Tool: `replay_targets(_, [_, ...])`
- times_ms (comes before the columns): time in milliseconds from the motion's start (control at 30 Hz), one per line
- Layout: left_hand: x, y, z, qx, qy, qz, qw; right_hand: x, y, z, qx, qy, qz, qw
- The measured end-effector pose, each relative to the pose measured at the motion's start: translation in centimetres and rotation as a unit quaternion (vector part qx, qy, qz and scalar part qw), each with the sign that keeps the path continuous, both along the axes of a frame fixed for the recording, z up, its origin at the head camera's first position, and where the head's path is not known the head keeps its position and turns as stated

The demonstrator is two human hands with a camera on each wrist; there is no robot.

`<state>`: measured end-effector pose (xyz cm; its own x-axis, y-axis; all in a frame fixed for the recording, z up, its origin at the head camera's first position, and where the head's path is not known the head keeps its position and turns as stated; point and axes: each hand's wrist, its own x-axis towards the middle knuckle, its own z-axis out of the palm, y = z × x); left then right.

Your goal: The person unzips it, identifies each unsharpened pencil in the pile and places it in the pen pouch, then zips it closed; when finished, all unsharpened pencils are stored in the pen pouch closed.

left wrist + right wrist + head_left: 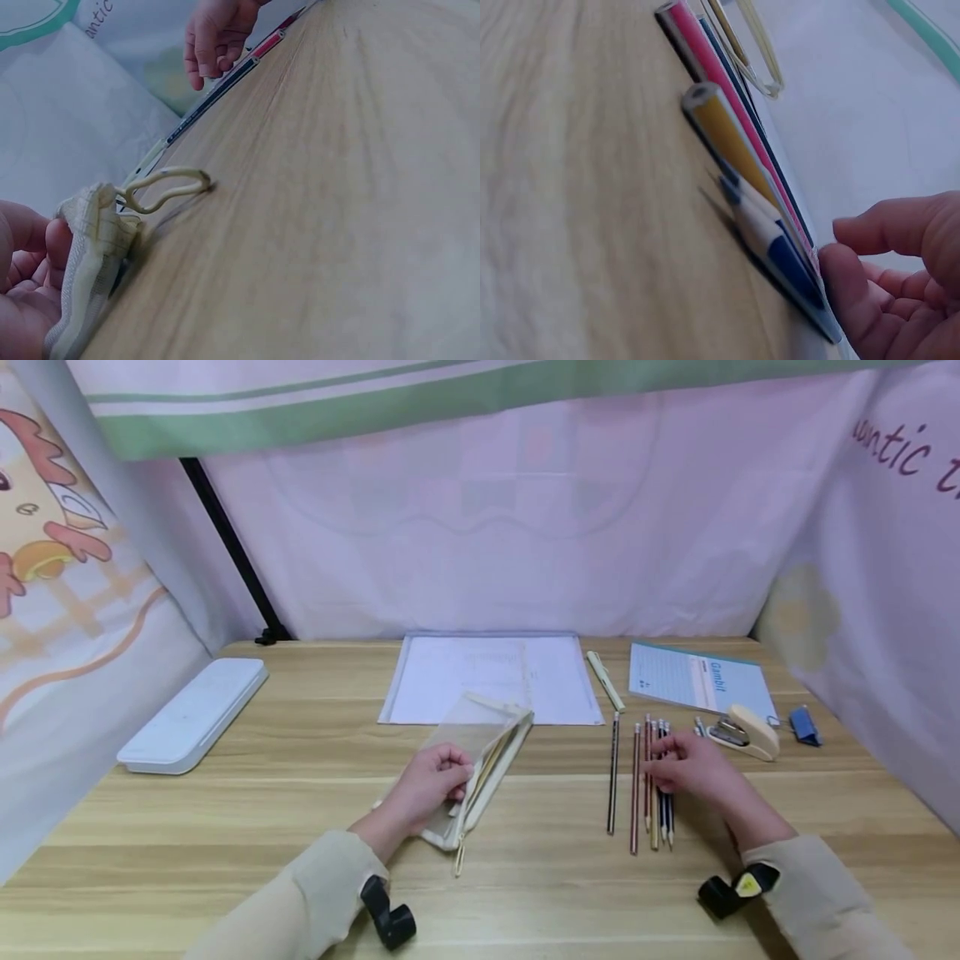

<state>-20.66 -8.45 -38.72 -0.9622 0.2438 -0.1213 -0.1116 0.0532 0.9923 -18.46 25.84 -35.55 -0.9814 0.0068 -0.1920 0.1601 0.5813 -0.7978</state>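
Note:
My left hand point(431, 787) pinches the zip edge of a cream see-through zip pouch point(504, 760) that lies tilted on the table. The pouch's mouth gapes a little, and a looped zipper pull point(169, 180) sticks out from its near corner. My right hand point(686, 766) is over a row of pencils, its thumb and forefinger apart and the fingertips right beside them. Several pencils lie side by side there, among them a red pencil point(636, 793), a yellow pencil point(731, 139) and a dark blue sharpened pencil point(784, 259). A black pencil point(613, 777) lies a little to their left.
A white case point(193, 714) stands at the left. Behind the pouch lies a clear folder with papers point(465, 672), with a pale green pen point(604, 681) at its right. A blue notebook point(675, 677), a cream stapler point(753, 733) and a small blue item point(805, 727) are at the right.

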Motion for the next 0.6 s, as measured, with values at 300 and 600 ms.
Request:
replay_targets(300, [0.1, 0.0, 0.0, 0.004, -0.002, 0.003, 1.0, -0.1, 1.3, 0.4, 0.097, -0.01, 0.06, 0.993])
replay_targets(600, [0.0, 0.0, -0.1, 0.002, 0.001, 0.003, 1.0, -0.9, 1.5, 1.3, 0.162, -0.055, 0.083, 0.982])
